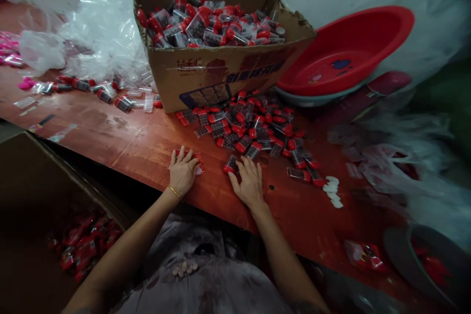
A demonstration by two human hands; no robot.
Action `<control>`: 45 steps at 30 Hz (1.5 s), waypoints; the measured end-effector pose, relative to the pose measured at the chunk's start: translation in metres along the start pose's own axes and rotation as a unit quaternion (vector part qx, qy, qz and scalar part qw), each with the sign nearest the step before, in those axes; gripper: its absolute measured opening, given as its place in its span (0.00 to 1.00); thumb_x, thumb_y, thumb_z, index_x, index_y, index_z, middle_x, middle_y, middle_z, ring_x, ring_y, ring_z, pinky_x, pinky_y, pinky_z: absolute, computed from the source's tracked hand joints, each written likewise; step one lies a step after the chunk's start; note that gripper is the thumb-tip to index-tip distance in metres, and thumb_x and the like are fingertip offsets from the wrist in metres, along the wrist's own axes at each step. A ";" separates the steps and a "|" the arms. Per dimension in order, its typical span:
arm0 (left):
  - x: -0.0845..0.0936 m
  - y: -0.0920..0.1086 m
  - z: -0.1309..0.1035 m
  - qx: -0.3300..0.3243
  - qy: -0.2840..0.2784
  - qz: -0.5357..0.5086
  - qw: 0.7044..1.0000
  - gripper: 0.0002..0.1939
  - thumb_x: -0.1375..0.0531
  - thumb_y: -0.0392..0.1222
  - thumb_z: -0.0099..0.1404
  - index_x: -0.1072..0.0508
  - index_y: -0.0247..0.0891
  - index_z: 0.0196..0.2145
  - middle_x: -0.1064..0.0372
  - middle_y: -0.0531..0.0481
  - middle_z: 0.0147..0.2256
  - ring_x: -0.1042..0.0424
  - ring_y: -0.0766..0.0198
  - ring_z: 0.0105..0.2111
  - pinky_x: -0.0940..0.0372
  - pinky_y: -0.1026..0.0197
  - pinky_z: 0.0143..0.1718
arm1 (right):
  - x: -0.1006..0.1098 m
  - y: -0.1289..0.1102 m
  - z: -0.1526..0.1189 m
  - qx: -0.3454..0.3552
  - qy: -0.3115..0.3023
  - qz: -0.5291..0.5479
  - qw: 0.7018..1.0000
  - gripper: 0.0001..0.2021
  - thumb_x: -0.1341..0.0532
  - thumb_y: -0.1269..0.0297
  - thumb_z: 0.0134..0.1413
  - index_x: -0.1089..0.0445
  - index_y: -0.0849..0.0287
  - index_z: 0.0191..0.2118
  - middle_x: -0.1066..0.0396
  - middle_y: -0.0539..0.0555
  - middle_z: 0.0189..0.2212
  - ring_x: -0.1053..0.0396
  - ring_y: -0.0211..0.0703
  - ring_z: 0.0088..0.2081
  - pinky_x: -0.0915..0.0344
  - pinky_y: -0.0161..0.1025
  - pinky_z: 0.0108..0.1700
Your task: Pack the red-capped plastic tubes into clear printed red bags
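My left hand (182,175) lies flat with fingers spread on a small red and white printed packet (199,163) on the table, covering most of it. To its right, my right hand (249,184) rests palm down, its fingers apart. Thumb and forefinger of that hand are at a small clear container with a red cap and dark contents (231,163); a firm grip does not show. Its other fingertips reach the near edge of a heap of similar red-capped containers (253,127).
Behind the heap stands a cardboard box (221,71) full of such containers. A red basin (346,54) leans at the right. Clear plastic bags (103,34) lie at the left, white discs (332,191) at the right. Below the table's left edge, an open carton (73,176) holds red packets.
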State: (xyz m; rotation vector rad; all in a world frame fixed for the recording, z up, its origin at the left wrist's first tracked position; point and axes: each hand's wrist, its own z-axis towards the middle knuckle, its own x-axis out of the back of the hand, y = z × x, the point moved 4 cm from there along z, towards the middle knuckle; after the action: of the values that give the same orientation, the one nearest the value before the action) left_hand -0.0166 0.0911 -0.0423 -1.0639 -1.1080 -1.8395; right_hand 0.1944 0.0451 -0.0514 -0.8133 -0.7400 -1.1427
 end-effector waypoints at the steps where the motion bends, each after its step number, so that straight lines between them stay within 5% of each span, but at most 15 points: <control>1: 0.000 -0.001 0.001 0.003 0.006 0.004 1.000 0.14 0.46 0.44 0.64 0.24 0.43 0.43 0.35 0.43 0.55 0.48 0.44 0.61 0.56 0.38 0.59 | 0.000 0.000 0.000 0.001 0.003 0.003 1.000 0.19 0.46 0.57 0.58 0.33 0.66 0.49 0.35 0.65 0.53 0.42 0.55 0.58 0.51 0.57 0.59; 11: -0.001 0.001 0.007 0.011 0.015 -0.009 1.000 0.13 0.47 0.42 0.64 0.22 0.46 0.35 0.28 0.49 0.49 0.46 0.44 0.60 0.59 0.35 0.59 | 0.003 -0.002 0.001 0.014 0.022 0.012 1.000 0.15 0.45 0.59 0.58 0.31 0.63 0.46 0.31 0.62 0.50 0.39 0.52 0.55 0.53 0.55 0.60; 17: -0.001 0.006 0.001 -0.001 0.010 0.028 1.000 0.18 0.49 0.45 0.65 0.27 0.42 0.48 0.37 0.41 0.56 0.48 0.41 0.60 0.55 0.36 0.58 | 0.004 -0.004 0.001 0.027 0.042 0.008 0.999 0.14 0.44 0.60 0.58 0.30 0.63 0.44 0.29 0.62 0.48 0.37 0.52 0.54 0.54 0.55 0.60; 21: -0.001 0.006 -0.001 -0.008 -0.001 0.032 0.999 0.14 0.47 0.44 0.64 0.23 0.46 0.42 0.36 0.43 0.55 0.52 0.41 0.62 0.59 0.35 0.59 | 0.004 -0.002 0.002 0.025 0.044 0.011 0.999 0.13 0.44 0.60 0.58 0.30 0.63 0.44 0.28 0.61 0.47 0.36 0.51 0.53 0.54 0.54 0.60; 28: 0.015 0.005 -0.003 0.063 0.072 -0.071 0.993 0.14 0.45 0.46 0.63 0.23 0.46 0.42 0.35 0.43 0.54 0.47 0.44 0.61 0.54 0.37 0.58 | 0.020 -0.024 0.006 -0.023 0.036 0.129 0.991 0.13 0.44 0.61 0.56 0.30 0.60 0.44 0.28 0.60 0.47 0.35 0.51 0.52 0.50 0.55 0.59; 32: 0.033 0.019 -0.006 0.087 0.093 -0.139 0.982 0.14 0.46 0.48 0.63 0.24 0.47 0.43 0.35 0.44 0.55 0.45 0.47 0.60 0.54 0.37 0.58 | 0.015 -0.059 0.017 -0.133 -0.037 0.391 0.910 0.15 0.46 0.57 0.57 0.30 0.58 0.45 0.26 0.57 0.41 0.29 0.44 0.42 0.35 0.42 0.46; 34: 0.037 0.025 -0.008 0.087 0.085 -0.170 0.978 0.14 0.45 0.47 0.63 0.24 0.46 0.43 0.35 0.44 0.55 0.45 0.48 0.60 0.55 0.38 0.59 | 0.010 -0.076 0.022 -0.161 -0.058 0.487 0.857 0.14 0.46 0.57 0.57 0.29 0.59 0.39 0.25 0.53 0.34 0.29 0.41 0.35 0.34 0.37 0.40; 36: 0.038 0.027 -0.011 0.097 0.085 -0.218 0.967 0.15 0.43 0.47 0.62 0.25 0.44 0.46 0.35 0.43 0.55 0.45 0.49 0.60 0.56 0.40 0.60 | 0.007 -0.083 0.024 -0.176 -0.053 0.510 0.840 0.13 0.46 0.57 0.56 0.29 0.60 0.30 0.29 0.49 0.24 0.33 0.38 0.28 0.36 0.34 0.33; 40: 0.027 0.021 -0.017 0.187 0.088 -0.430 0.879 0.27 0.38 0.47 0.57 0.33 0.38 0.53 0.33 0.41 0.53 0.36 0.53 0.54 0.42 0.51 0.55 | 0.003 -0.073 0.022 -0.193 -0.020 0.441 0.876 0.15 0.46 0.57 0.56 0.34 0.59 0.23 0.38 0.46 0.18 0.41 0.35 0.22 0.44 0.32 0.26; 45: 0.013 0.033 -0.024 0.331 -0.018 -0.636 0.697 0.17 0.32 0.46 0.47 0.24 0.33 0.33 0.25 0.46 0.33 0.26 0.62 0.33 0.32 0.62 0.36 | 0.004 -0.064 0.019 -0.192 0.007 0.368 0.910 0.18 0.51 0.57 0.60 0.36 0.58 0.22 0.38 0.48 0.19 0.40 0.37 0.24 0.42 0.33 0.28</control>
State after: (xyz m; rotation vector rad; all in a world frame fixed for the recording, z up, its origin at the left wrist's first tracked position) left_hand 0.0004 0.0546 -0.0268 0.3069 -2.6551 -1.9102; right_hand 0.1318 0.0456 -0.0272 -1.2756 -0.1421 -0.5994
